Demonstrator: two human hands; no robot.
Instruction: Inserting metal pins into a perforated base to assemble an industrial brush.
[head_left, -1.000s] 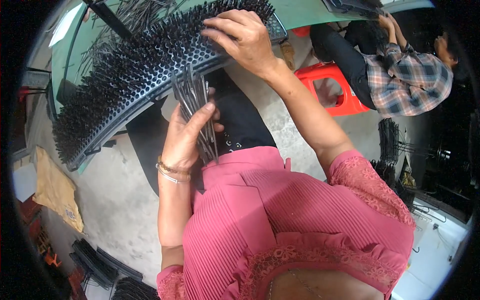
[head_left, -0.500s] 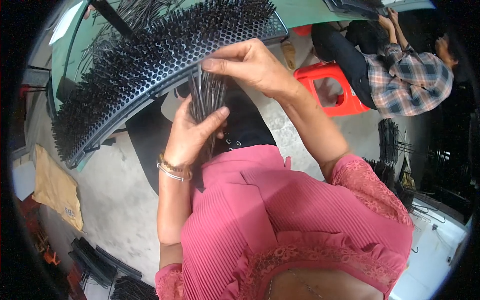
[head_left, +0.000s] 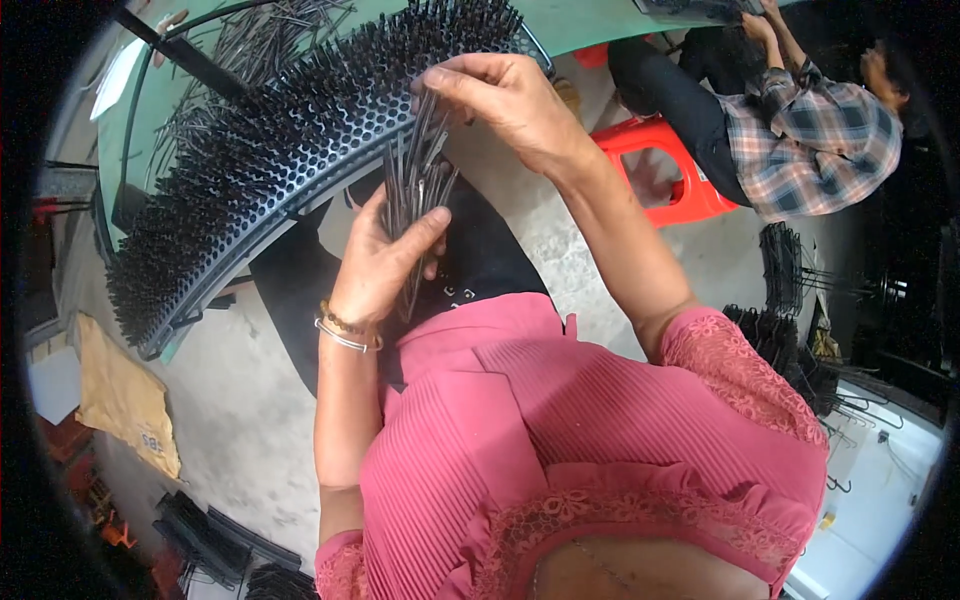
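A bundle of thin dark metal-looking rods (head_left: 408,190) stands nearly upright in my left hand (head_left: 378,255), its fingers wrapped round the lower part. Above it, my right hand (head_left: 525,112) pinches the top of some of these rods between thumb and forefinger, and they fan away from the rest. Just beyond both hands lies a long curved perforated rack (head_left: 330,162), its holes mostly filled with short dark upright rods (head_left: 225,175). Bare holes show along its near edge and right end.
Loose rods (head_left: 270,45) lie on the green table (head_left: 590,22) behind the rack. A red stool (head_left: 690,195) and a seated co-worker in a checked shirt (head_left: 800,140) are at right. A brown sack (head_left: 120,395) and black racks (head_left: 205,535) lie on the floor at left.
My right hand has risen slightly, drawing some rod tops up and apart from the bundle. My left hand keeps its hold. The view has shifted a little.
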